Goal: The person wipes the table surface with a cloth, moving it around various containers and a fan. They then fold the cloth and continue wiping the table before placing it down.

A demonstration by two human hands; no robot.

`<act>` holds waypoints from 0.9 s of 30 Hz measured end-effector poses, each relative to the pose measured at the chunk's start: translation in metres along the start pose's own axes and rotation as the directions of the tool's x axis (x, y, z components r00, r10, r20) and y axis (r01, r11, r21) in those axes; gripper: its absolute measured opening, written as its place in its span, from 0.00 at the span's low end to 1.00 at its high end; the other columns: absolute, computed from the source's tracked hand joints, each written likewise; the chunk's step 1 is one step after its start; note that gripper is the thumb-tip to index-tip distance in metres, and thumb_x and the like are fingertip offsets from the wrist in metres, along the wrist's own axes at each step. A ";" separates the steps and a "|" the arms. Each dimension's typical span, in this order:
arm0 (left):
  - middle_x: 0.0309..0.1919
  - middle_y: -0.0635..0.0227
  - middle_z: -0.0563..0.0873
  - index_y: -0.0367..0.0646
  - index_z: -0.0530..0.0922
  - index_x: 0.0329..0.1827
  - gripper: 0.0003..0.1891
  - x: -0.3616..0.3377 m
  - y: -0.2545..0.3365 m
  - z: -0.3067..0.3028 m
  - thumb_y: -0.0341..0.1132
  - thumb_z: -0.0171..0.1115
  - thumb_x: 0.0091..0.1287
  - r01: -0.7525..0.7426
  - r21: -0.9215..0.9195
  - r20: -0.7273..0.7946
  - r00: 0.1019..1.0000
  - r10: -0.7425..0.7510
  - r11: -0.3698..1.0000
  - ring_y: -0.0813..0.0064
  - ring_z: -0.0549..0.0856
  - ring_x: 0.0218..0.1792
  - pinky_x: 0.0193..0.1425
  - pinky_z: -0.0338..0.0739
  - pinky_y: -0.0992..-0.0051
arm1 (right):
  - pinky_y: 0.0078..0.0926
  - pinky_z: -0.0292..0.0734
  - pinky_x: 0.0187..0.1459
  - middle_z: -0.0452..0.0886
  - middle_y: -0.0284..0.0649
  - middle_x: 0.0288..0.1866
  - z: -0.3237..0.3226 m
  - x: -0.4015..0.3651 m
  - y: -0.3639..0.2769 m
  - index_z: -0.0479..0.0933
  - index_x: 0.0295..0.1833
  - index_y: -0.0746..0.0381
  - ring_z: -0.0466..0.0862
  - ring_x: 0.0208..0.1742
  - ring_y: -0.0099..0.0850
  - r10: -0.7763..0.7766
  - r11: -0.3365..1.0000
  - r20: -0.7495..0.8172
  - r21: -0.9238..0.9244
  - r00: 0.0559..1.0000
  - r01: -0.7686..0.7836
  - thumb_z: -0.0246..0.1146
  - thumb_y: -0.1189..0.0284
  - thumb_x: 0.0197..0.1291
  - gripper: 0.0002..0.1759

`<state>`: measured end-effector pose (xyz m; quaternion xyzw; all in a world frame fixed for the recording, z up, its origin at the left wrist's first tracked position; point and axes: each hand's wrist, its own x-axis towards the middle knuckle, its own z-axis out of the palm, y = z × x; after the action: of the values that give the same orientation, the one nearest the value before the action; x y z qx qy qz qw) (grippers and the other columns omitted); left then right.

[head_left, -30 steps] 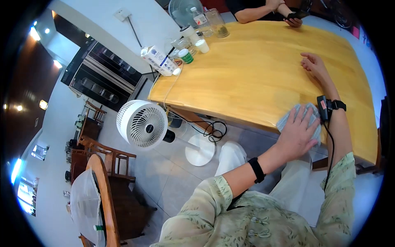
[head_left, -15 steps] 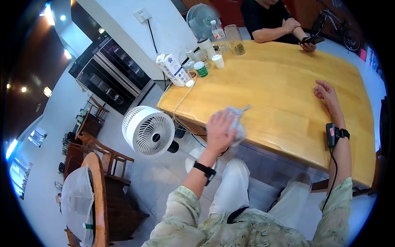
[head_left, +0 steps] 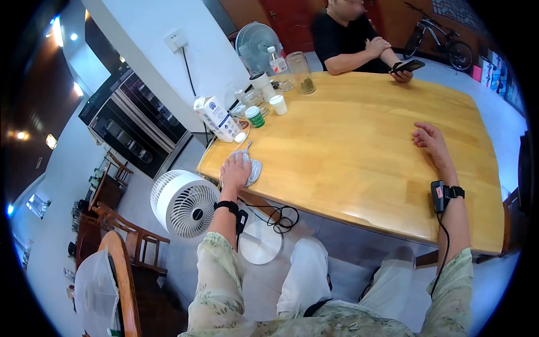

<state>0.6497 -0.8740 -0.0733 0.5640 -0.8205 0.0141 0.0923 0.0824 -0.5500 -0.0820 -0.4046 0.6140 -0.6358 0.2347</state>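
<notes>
Under my left hand [head_left: 235, 171] lies a grey-white cloth [head_left: 255, 171], held down against the wooden table [head_left: 348, 140] by its left front corner. The fingers stretch over the cloth, whose edge shows on the right of the hand. My right hand [head_left: 431, 140] rests on the right part of the tabletop with fingers loosely bent and nothing in them. Nearest beyond the cloth are a small white lid [head_left: 240, 137], a milk carton [head_left: 218, 119] and a green-and-white tub [head_left: 254, 117].
A white cup [head_left: 278, 105], a glass jar [head_left: 302, 74] and a plastic bottle [head_left: 278, 64] stand farther back. A white fan [head_left: 188, 205] is close to my left forearm, with cables beside it. Across the table, a person [head_left: 351, 42] holds a phone [head_left: 409, 67].
My left hand has slid the cloth leftward along the front edge to the table's left corner. My right hand stays in place on the table. The camera view has shifted slightly.
</notes>
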 end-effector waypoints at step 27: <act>0.84 0.50 0.46 0.59 0.49 0.85 0.39 -0.057 0.389 0.004 0.65 0.41 0.75 -0.725 -0.080 0.285 0.641 0.712 0.684 0.45 0.45 0.83 0.81 0.38 0.37 | 0.20 0.78 0.36 0.84 0.37 0.39 0.008 0.000 -0.008 0.78 0.61 0.68 0.81 0.33 0.22 0.025 0.999 -0.033 0.027 0.999 -0.024 0.59 0.72 0.69 0.18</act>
<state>0.3081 -0.6807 -0.0551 0.1894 -0.9802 -0.0171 -0.0555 0.0900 -0.5537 -0.0753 -0.3831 0.6141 -0.6478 0.2376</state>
